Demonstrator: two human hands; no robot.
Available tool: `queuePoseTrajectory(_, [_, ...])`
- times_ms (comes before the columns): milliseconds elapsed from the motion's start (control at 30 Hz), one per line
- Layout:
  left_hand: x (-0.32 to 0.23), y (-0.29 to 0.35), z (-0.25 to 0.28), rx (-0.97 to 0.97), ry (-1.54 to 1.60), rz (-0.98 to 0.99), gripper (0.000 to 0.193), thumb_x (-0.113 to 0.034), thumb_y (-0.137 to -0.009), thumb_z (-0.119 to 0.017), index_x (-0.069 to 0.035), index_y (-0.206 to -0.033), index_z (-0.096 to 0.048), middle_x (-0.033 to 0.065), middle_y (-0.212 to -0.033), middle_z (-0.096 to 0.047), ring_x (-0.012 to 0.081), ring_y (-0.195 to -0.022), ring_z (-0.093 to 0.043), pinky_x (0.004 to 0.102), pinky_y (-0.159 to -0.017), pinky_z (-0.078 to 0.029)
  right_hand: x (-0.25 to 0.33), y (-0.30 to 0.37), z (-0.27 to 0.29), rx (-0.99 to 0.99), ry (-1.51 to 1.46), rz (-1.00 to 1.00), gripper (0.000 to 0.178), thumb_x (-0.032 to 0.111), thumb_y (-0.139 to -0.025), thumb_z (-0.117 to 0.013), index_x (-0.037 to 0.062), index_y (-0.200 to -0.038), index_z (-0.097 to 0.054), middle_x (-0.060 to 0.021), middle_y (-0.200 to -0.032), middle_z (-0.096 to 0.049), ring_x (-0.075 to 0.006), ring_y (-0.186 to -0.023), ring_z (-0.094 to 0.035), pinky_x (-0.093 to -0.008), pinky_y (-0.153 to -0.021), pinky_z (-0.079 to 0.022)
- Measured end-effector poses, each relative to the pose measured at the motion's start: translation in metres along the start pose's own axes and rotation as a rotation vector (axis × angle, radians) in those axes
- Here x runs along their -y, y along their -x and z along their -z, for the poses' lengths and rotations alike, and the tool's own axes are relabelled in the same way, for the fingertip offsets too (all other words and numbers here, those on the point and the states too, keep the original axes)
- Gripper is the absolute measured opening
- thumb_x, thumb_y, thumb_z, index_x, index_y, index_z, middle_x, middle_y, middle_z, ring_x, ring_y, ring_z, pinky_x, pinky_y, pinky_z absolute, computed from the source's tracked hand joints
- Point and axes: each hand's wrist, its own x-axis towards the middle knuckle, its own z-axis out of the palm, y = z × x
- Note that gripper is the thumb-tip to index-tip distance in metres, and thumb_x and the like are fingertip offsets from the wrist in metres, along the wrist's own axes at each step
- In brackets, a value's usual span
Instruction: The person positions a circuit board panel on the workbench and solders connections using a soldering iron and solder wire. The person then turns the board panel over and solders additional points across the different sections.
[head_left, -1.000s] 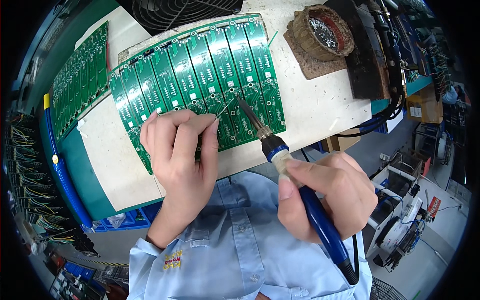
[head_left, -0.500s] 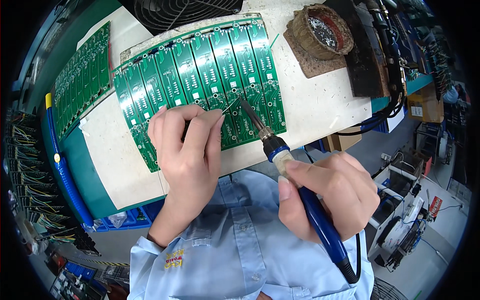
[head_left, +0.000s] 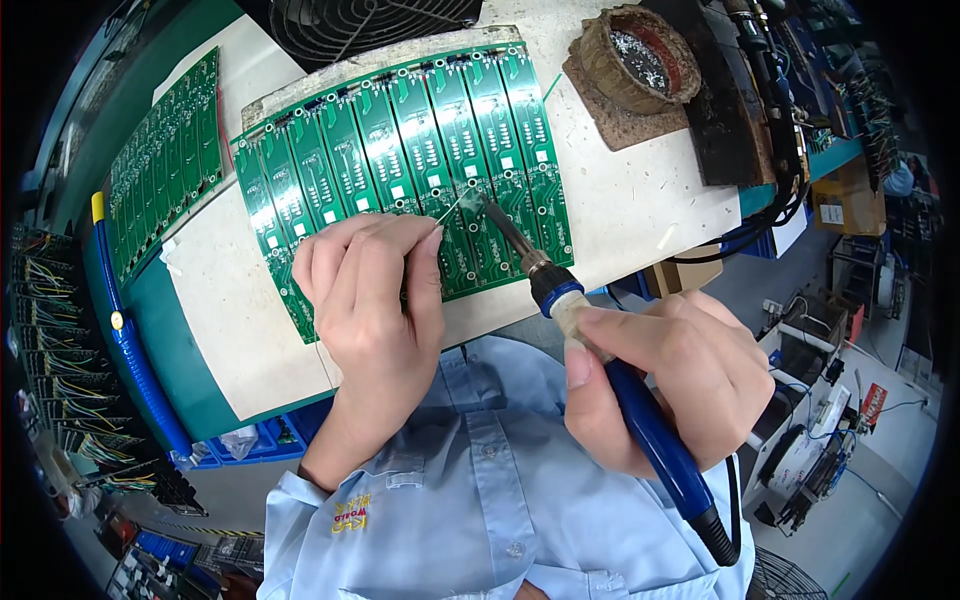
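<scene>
My right hand (head_left: 670, 380) is wrapped round the handle of a blue soldering iron (head_left: 640, 410). Its tip points up and left, at the lower middle of a green circuit board panel (head_left: 385, 130). A thin solder wire (head_left: 452, 212) is pinched between the thumb and forefinger of my left hand (head_left: 370, 280), and its end reaches close to the iron's tip. Faint smoke rises there. Whether tip and wire touch cannot be made out. The left hand covers the panel's lower left part, and the wire trails down below the wrist.
A second green board panel (head_left: 165, 170) lies at the left. Behind the boards is a black fan grille (head_left: 370, 25). A round brown pot (head_left: 640, 60) with solder bits stands at the back right, near dark cables. A blue tube-like tool (head_left: 140, 370) lies along the left table edge.
The iron's handle and my right hand have shifted slightly right and down. Smoke now shows near the tip. The left hand has barely moved.
</scene>
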Motion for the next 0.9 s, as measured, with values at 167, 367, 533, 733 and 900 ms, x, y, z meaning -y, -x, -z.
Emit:
queuePoseTrajectory(167, [0.004,0.004,0.0,-0.02,-0.03,-0.012,0.016,0.003,-0.071,-0.062,-0.005,-0.085,-0.06,0.0025,-0.08,-0.059,0.0175,-0.078,-0.052,0.0302,-0.079,-0.035,-0.002,0.003,-0.005,-0.023,-0.014,0.002,0.015,0.004,-0.054,-0.065,-0.0012,-0.068,-0.063,-0.0049,-0.055,-0.059,-0.0129,-0.039,-0.042,-0.0203,-0.042,-0.035])
queuePoseTrajectory(367, [0.0,0.0,0.001,-0.012,-0.032,-0.039,0.009,0.0,-0.076,-0.062,-0.004,-0.085,-0.063,0.0044,-0.083,-0.061,0.0178,-0.077,-0.052,0.0279,-0.077,-0.038,0.006,-0.016,0.004,0.032,0.026,-0.072,0.015,0.003,-0.054,-0.065,-0.0012,-0.069,-0.064,-0.0043,-0.055,-0.058,-0.0125,-0.039,-0.041,-0.0204,-0.042,-0.034])
queuePoseTrajectory(533, [0.001,0.003,0.0,-0.006,-0.039,-0.026,0.01,0.0,-0.076,-0.063,-0.004,-0.085,-0.063,0.0046,-0.083,-0.061,0.0175,-0.076,-0.052,0.0274,-0.077,-0.038,0.0,-0.002,-0.007,-0.081,0.025,0.053,0.012,0.003,-0.057,-0.065,-0.0011,-0.068,-0.064,-0.004,-0.053,-0.057,-0.0116,-0.039,-0.039,-0.0206,-0.042,-0.033])
queuePoseTrajectory(733, [0.001,0.004,0.002,-0.031,-0.028,-0.002,0.017,0.003,-0.071,-0.063,-0.005,-0.085,-0.061,0.002,-0.078,-0.06,0.0169,-0.078,-0.053,0.0281,-0.077,-0.036,0.001,0.005,0.012,-0.15,-0.057,-0.001,0.015,0.014,-0.071,-0.059,-0.0002,-0.077,-0.061,-0.0057,-0.054,-0.055,-0.0094,-0.041,-0.036,-0.0219,-0.042,-0.032])
queuePoseTrajectory(900, [-0.001,0.003,-0.001,-0.03,-0.012,-0.025,0.018,0.003,-0.07,-0.062,-0.005,-0.086,-0.061,0.0021,-0.079,-0.06,0.0171,-0.078,-0.053,0.0283,-0.077,-0.036,-0.04,0.023,0.011,-0.628,-0.03,-0.341,0.023,0.012,-0.074,-0.063,0.0018,-0.094,-0.06,-0.0146,-0.088,-0.062,-0.0105,-0.067,-0.05,-0.022,-0.062,-0.04])
